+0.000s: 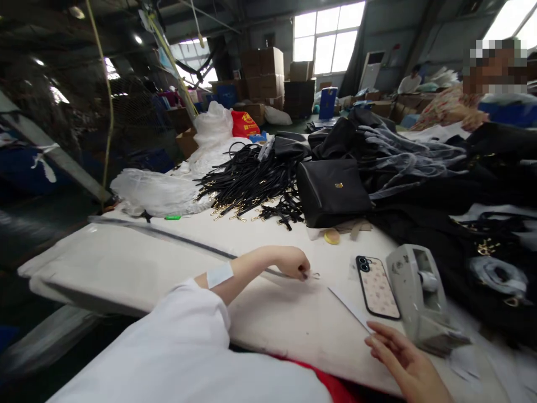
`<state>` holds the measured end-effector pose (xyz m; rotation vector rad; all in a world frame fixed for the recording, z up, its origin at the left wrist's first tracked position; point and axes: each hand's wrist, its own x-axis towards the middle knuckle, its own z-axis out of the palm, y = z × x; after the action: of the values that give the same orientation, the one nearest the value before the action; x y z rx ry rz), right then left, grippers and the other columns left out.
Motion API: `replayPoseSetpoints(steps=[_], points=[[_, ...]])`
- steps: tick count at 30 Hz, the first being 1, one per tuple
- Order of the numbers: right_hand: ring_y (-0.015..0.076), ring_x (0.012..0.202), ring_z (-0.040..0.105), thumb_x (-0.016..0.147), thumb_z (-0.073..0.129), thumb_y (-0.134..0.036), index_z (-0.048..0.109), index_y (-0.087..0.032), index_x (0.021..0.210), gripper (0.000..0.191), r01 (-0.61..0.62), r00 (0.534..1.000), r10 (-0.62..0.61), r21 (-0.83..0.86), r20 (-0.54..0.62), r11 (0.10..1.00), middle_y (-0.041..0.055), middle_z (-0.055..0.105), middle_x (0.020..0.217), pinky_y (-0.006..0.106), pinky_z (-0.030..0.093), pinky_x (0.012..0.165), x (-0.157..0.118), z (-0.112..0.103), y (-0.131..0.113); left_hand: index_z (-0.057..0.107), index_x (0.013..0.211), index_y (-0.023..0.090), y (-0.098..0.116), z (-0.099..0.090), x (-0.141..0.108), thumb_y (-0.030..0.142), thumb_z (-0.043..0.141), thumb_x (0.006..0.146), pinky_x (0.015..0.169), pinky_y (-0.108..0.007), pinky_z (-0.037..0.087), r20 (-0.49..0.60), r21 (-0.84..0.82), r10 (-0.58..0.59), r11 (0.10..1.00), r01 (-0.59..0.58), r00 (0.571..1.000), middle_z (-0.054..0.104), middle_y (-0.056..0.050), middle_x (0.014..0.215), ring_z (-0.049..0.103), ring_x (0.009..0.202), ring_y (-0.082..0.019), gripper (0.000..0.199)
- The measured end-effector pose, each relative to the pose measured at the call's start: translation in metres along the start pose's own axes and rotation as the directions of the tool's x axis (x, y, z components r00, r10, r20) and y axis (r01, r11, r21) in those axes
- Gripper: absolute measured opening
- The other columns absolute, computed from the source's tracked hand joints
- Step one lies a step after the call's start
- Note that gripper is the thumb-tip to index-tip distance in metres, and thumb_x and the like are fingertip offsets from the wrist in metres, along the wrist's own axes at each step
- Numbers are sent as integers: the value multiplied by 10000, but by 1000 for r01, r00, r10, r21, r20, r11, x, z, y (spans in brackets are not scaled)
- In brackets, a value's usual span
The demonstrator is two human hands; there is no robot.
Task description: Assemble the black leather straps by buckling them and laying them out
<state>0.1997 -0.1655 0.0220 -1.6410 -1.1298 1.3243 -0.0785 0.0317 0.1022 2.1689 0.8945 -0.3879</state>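
Observation:
My left hand [294, 263] is closed around the end of a long dark strap [188, 242] in clear wrapping, with a small metal clasp [316, 276] showing just past the fingers. The strap runs back to the left across the white table. At the lower right, my right hand [405, 358] has its fingers apart. Its fingertips are at the near end of a thin white strip [348, 308] lying on the tabletop; whether they touch it is unclear. A phone in a patterned case [380, 288] lies beyond my right hand, beside a grey tape dispenser [419, 291].
Black straps with gold clasps [247, 182] are piled at the back of the white table [126, 257]. A black bag [333, 193], a yellow roll [331, 237] and clear plastic wrap [161, 192] lie around them. Dark material covers the right side. A person [457, 106] is at the back right.

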Motion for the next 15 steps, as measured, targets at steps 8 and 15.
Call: replayPoseSetpoints(steps=[8,15], points=[[253,981,676,790,717,-525,637,-158,1157,525,166,926,-301,466,230,869,119,732,990,403,488,947,-34,46,-46,642,899,155,140,21,26,599,689,789,514,-195,444,-15,-808,521,496,-317,854,697,-44,820,558,519,-68,460],[94,398,516,634,810,-609,675,-134,796,519,10,924,-176,439,341,898,4,563,484,190,392,430,-103,-45,39,627,872,115,208,-1,69,545,783,714,505,-184,456,-394,-842,421,192,-505,817,716,-58,826,544,481,-42,484]])
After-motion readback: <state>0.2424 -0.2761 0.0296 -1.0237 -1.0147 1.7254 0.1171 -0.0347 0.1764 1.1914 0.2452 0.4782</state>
